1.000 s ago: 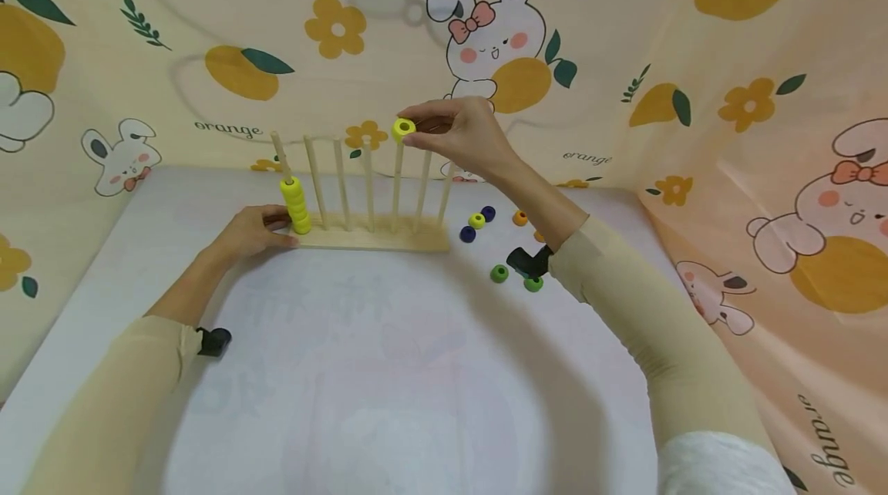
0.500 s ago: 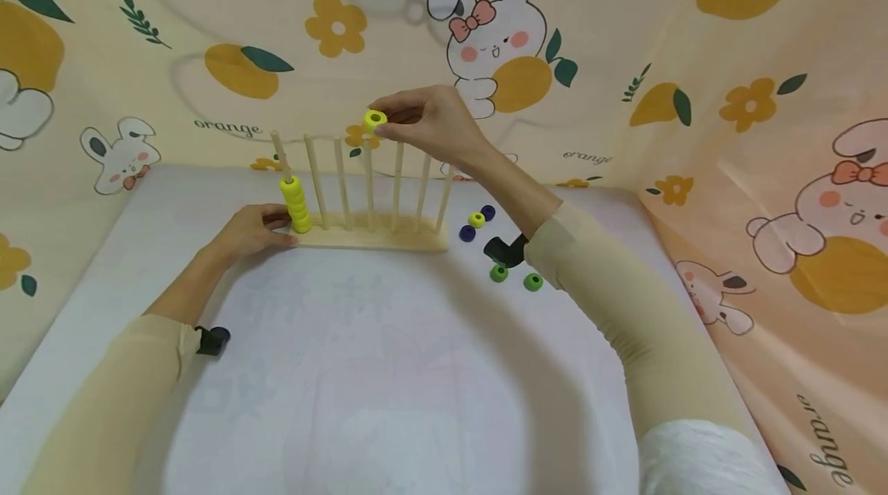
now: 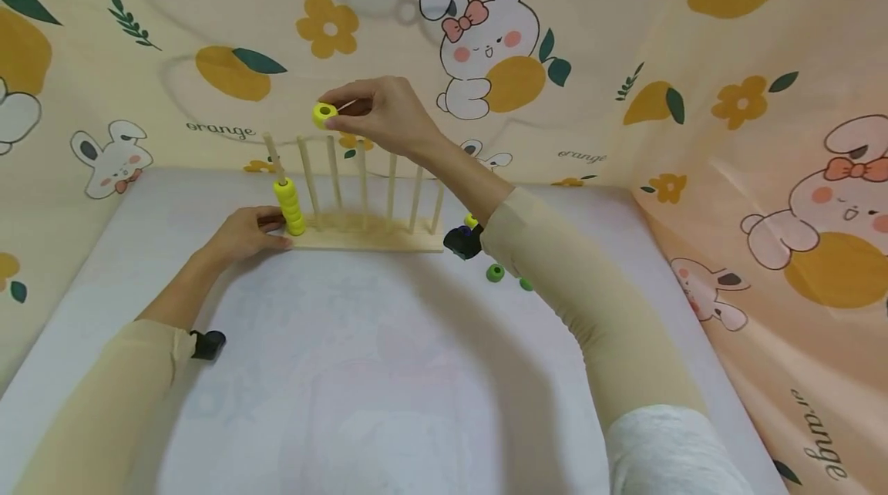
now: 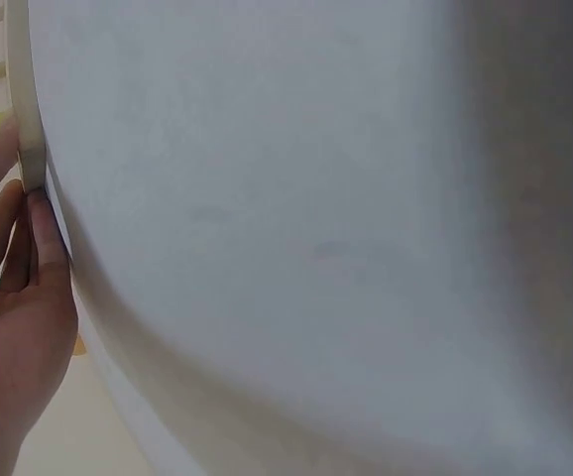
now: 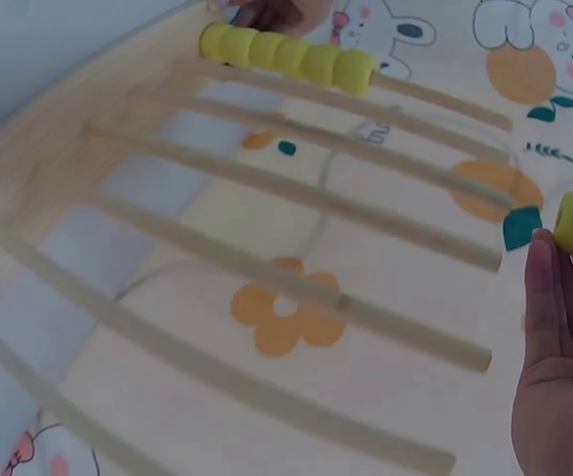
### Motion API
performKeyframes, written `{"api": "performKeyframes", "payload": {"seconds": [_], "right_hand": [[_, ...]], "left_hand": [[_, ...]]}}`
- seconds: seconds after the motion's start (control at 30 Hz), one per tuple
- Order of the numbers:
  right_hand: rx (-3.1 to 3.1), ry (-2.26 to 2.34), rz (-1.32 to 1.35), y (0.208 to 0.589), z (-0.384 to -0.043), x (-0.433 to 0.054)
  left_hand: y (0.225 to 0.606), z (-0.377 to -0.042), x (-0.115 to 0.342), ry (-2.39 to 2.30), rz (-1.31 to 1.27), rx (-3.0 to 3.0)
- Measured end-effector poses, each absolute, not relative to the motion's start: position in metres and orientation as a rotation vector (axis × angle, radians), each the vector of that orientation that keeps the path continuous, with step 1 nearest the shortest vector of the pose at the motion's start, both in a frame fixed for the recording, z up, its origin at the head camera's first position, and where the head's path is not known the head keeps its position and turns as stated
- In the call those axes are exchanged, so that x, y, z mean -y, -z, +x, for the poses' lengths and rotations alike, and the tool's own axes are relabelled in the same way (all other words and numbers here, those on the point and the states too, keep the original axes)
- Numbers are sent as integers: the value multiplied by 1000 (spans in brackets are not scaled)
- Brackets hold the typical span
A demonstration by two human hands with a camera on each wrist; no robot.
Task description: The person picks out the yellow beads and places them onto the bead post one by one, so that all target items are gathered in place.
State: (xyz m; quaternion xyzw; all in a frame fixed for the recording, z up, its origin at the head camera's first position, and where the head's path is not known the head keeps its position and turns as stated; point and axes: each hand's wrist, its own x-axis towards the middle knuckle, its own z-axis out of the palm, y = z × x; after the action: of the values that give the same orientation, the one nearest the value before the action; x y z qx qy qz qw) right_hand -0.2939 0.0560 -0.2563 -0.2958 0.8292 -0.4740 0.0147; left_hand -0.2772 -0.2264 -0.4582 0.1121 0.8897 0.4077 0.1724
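A wooden peg rack [image 3: 368, 240] with several upright pegs stands on the white surface. Its leftmost peg carries a stack of yellow beads [image 3: 288, 206]; in the head view the other pegs appear bare. My left hand [image 3: 239, 237] grips the left end of the base, thumb in front and fingers behind, as the left wrist view [image 4: 29, 288] also shows. Up above the rack, my right hand [image 3: 391, 116] pinches one yellow bead [image 3: 324, 115] between thumb and fingers, its hole facing up. In the right wrist view that bead [image 5: 572, 224] is beyond the peg tips.
Right of the rack lie green beads [image 3: 495, 273] and a yellow bead [image 3: 471, 220], partly covered by the right forearm and its black wrist camera [image 3: 462, 242]. A patterned cloth [image 3: 388, 40] hangs behind the rack and along the right side.
My right hand has moved left and slightly up with the yellow bead, from over the fifth peg to near the third. The left hand keeps its grip. The forearm now covers the orange beads.
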Motion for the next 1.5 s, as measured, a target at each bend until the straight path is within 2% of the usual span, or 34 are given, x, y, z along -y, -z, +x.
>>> {"api": "performKeyframes", "payload": {"seconds": [0.57,1.0,1.5], "right_hand": [[-2626,1412,-950,266,-309,-20],[-2592,1335,-982,269,-308,7],[-2607,1201,-994,271,-309,14]], "left_hand": [[457,-280,224,-1167,312,-2517],[454,-276,226,-1189,295,-2498],[455,-278,226,-1129,305,-2516]]}}
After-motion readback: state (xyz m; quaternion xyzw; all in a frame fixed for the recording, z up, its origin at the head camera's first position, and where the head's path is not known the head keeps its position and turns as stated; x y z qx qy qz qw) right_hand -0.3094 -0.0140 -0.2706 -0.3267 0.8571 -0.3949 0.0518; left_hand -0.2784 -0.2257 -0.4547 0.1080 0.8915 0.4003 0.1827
